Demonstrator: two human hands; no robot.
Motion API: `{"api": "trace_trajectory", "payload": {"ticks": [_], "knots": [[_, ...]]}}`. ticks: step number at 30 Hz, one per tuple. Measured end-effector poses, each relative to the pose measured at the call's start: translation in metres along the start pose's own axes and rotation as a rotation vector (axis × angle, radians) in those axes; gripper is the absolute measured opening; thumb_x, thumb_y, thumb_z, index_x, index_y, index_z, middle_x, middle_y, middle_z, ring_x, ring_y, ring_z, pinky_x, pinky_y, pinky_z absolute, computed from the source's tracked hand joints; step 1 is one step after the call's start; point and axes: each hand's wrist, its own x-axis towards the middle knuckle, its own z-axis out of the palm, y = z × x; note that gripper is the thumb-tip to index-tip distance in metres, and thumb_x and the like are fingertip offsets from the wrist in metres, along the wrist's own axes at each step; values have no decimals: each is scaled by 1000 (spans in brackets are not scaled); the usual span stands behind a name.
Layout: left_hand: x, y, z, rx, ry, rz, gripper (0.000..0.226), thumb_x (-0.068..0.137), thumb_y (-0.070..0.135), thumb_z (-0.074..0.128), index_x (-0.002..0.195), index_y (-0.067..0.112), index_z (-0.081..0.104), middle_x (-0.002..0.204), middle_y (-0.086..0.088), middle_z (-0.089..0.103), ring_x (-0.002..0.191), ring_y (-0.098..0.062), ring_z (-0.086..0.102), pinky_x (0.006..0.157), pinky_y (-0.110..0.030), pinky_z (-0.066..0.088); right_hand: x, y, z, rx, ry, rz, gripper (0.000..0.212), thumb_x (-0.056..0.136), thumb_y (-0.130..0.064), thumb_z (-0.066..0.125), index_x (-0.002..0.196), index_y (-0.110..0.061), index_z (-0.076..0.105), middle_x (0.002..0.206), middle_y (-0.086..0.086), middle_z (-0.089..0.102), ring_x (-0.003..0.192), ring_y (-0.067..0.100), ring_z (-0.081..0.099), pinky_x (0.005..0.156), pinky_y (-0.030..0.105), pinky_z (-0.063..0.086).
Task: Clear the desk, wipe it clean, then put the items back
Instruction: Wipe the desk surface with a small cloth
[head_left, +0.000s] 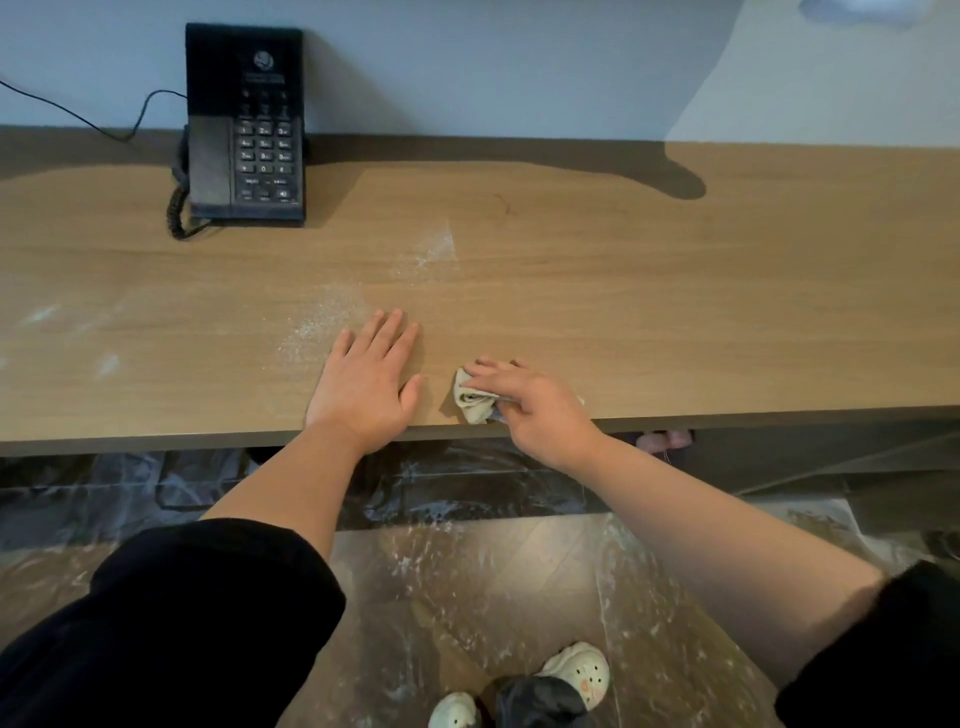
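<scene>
Wiping time: left hand (363, 384) lies flat on the brown wooden desk (675, 312), right hand (535, 410) pinches the crumpled pale cloth (472, 402) near the front edge, and the white dust (322, 332) likely needs rubbing next.

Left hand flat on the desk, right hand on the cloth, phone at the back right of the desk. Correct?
No: the head view shows the phone at the back left of the desk. The left hand is flat on it, the right hand on the cloth.
</scene>
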Motion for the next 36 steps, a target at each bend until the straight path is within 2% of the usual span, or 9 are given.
{"api": "trace_trajectory", "payload": {"ticks": [6, 8, 11, 16, 19, 25, 29, 33, 36], "knots": [[-2, 1, -1, -11, 8, -1, 63, 101, 45, 22, 157, 21, 5, 165, 0, -2, 151, -18, -5, 123, -42, 2, -22, -22, 3, 191, -112, 91, 40, 94, 7, 43, 123, -13, 64, 133, 0, 59, 127, 5, 46, 115, 22, 25], [-2, 1, -1, -7, 5, 1, 63, 101, 45, 21, 157, 21, 4, 165, 0, -3, 151, -18, -6, 123, -42, 2, -22, -36, -15, 391, -104, 185, 30, 99, -3, 44, 103, -19, 68, 104, 2, 70, 91, 0, 61, 84, 28, 53], [-2, 1, -1, -3, 5, 5, 62, 102, 44, 20, 157, 21, 3, 165, 0, -3, 151, -18, -5, 123, -42, 2, 5, -30, -58, 358, 207, 221, 26, 98, -6, 47, 80, -16, 63, 73, -7, 58, 60, 2, 49, 56, 20, 40], [-2, 1, -1, 1, 11, 1, 62, 102, 44, 21, 157, 21, 5, 165, 0, -2, 151, -18, -5, 123, -42, 2, 38, 20, -69, 8, 230, 342, 30, 97, -3, 43, 120, -11, 62, 114, 8, 63, 103, 20, 56, 87, 28, 42], [-1, 0, 0, 2, 11, 3, 62, 102, 43, 21, 157, 21, 5, 165, 0, -2, 151, -18, -4, 123, -42, 2, 22, 21, -37, -323, 172, 208, 48, 97, -3, 43, 143, -14, 42, 151, 2, 38, 141, 19, 32, 117, 32, 18], [-2, 2, -1, 4, 8, -7, 62, 101, 44, 21, 157, 21, 5, 165, 0, -2, 151, -18, -4, 123, -42, 1, -31, -11, 4, -162, -27, -85, 53, 86, 11, 54, 134, -11, 54, 140, 2, 50, 128, 13, 48, 112, 26, 30], [-2, 1, 0, -6, 10, 2, 62, 102, 44, 20, 157, 21, 5, 165, 0, -2, 151, -17, -5, 123, -42, 1, -11, -31, -29, 230, 9, 220, 19, 98, -6, 47, 94, -13, 65, 85, 0, 64, 61, 8, 49, 51, 18, 42], [-2, 1, -2, -8, 12, -3, 62, 102, 44, 21, 157, 21, 5, 165, 1, -2, 151, -17, -5, 123, -41, 1, 32, 0, -78, -68, 311, 358, 25, 100, -9, 40, 115, -10, 61, 108, 11, 63, 88, 23, 55, 69, 30, 39], [-3, 1, -1, -9, 15, 0, 62, 101, 44, 20, 157, 21, 5, 165, 1, -2, 151, -17, -4, 123, -42, 2, 34, 24, -67, -301, 212, 400, 40, 101, -13, 39, 141, -9, 43, 144, 13, 46, 125, 26, 47, 101, 37, 40]]}}
